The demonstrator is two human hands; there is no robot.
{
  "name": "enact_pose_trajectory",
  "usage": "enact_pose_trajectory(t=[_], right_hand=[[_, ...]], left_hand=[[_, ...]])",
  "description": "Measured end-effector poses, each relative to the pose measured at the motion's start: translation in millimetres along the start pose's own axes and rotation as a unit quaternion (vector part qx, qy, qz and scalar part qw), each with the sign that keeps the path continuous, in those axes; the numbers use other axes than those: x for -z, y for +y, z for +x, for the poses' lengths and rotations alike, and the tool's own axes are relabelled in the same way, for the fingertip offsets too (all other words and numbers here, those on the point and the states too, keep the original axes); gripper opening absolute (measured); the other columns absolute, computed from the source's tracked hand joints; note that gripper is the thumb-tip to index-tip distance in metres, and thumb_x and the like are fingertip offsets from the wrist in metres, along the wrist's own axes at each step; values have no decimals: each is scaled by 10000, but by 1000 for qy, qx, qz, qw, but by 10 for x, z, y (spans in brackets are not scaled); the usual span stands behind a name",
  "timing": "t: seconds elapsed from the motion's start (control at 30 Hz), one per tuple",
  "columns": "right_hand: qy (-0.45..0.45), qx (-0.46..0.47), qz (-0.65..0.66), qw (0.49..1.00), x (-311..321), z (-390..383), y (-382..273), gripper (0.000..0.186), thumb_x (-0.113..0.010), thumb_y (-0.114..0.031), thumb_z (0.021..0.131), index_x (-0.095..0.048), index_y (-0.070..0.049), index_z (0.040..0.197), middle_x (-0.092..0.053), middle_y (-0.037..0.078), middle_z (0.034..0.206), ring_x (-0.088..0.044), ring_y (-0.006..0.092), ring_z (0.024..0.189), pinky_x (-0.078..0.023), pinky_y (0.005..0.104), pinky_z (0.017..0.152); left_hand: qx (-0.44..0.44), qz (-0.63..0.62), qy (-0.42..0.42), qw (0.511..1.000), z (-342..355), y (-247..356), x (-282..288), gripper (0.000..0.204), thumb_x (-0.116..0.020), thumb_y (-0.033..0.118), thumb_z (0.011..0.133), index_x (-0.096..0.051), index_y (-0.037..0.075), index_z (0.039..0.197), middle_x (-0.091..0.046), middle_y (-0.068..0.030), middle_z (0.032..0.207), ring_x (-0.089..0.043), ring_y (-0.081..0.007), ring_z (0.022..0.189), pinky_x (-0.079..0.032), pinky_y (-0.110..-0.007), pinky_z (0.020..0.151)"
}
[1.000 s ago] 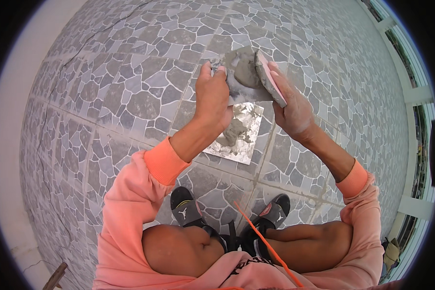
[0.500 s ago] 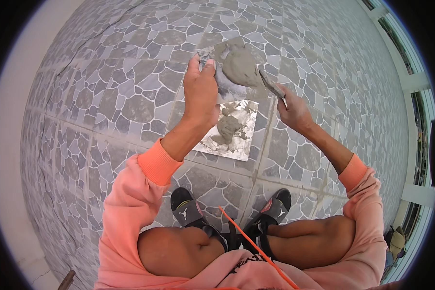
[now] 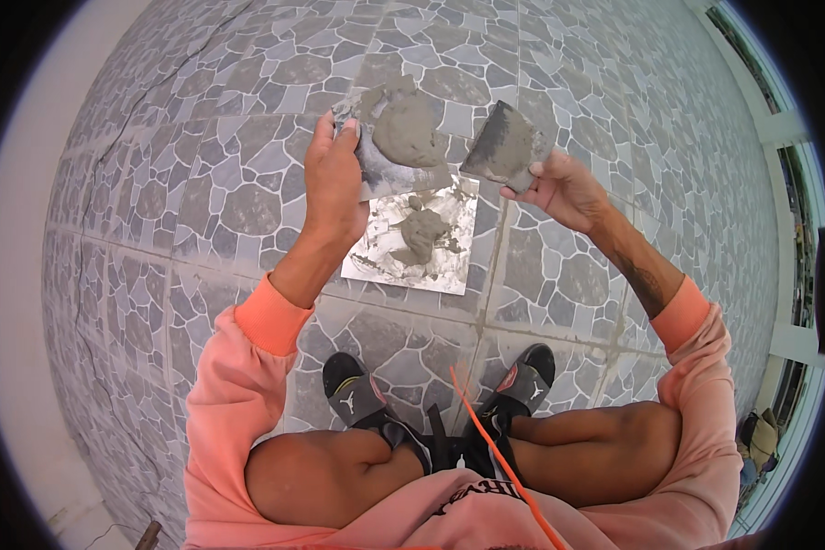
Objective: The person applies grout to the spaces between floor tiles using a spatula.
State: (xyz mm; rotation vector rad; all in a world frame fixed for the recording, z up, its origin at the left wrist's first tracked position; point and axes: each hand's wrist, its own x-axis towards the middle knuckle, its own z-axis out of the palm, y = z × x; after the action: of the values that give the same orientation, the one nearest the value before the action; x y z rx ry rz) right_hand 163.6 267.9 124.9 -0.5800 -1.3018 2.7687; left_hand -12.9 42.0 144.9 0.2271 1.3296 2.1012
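My left hand (image 3: pixel 332 183) is closed on the left edge of a flat metal plate (image 3: pixel 387 174). A thick lump of wet grey mortar (image 3: pixel 406 131) lies on that plate. In my right hand (image 3: pixel 566 192) is a flat, dark scraper (image 3: pixel 502 145), pinched at its near right corner, its broad face turned up and smeared with grey. A gap separates the scraper from the plate. Below both, a shiny whitish square sheet (image 3: pixel 367 261) rests on the floor, carrying another mortar heap (image 3: pixel 422 234); the held plate overlaps its far edge.
Stone-patterned grey tiles (image 3: pixel 238 197) cover the floor. My feet in dark slides (image 3: pixel 356 392) stand just this side of the sheet. An orange cord (image 3: pixel 490 445) hangs from my top. A pale wall (image 3: pixel 27 302) rises at left; a cloth-like bundle (image 3: pixel 759 440) sits at right.
The plate with its mortar has shifted left. My right hand has drawn the scraper away from the plate and turned its broad face into view.
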Motion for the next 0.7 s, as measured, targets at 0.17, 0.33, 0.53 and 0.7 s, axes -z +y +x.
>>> enact_pose_trajectory(t=[0.17, 0.33, 0.53, 0.7], right_hand=[[-30, -34, 17, 999, -85, -28, -114, 415, -545, -123, 913, -414, 29, 1277, -549, 163, 1197, -573, 286, 1126, -515, 489, 894], [-30, 0, -68, 997, 66, -206, -564, 380, -548, -191, 942, -455, 29, 1238, -588, 153, 1150, -635, 239, 989, -571, 401, 768], [23, 83, -293, 952, -58, -572, -1142, 381, -549, -112, 923, -444, 103, 1219, -577, 207, 1154, -648, 270, 989, -576, 436, 843], [23, 98, -257, 961, 24, -822, -774, 398, -539, -86, 914, -432, 102, 1247, -578, 205, 1170, -635, 283, 1020, -548, 466, 888]], left_hand=[[39, 13, 14, 999, 7, 37, 89, 375, -388, 128, 994, -367, 28, 1354, -555, -70, 1172, -582, -159, 1010, -512, -340, 841], [74, 11, 17, 997, 37, 50, 115, 434, -395, 146, 995, -320, 27, 1406, -526, -71, 1239, -560, -159, 1068, -497, -346, 868], [91, 23, -34, 995, 179, -32, 326, 417, -398, 138, 991, -353, -7, 1379, -572, -94, 1154, -593, -171, 1012, -531, -337, 849], [144, 47, -29, 988, 220, -200, 307, 460, -406, 140, 991, -309, 4, 1420, -572, -91, 1180, -594, -166, 1033, -536, -333, 843]])
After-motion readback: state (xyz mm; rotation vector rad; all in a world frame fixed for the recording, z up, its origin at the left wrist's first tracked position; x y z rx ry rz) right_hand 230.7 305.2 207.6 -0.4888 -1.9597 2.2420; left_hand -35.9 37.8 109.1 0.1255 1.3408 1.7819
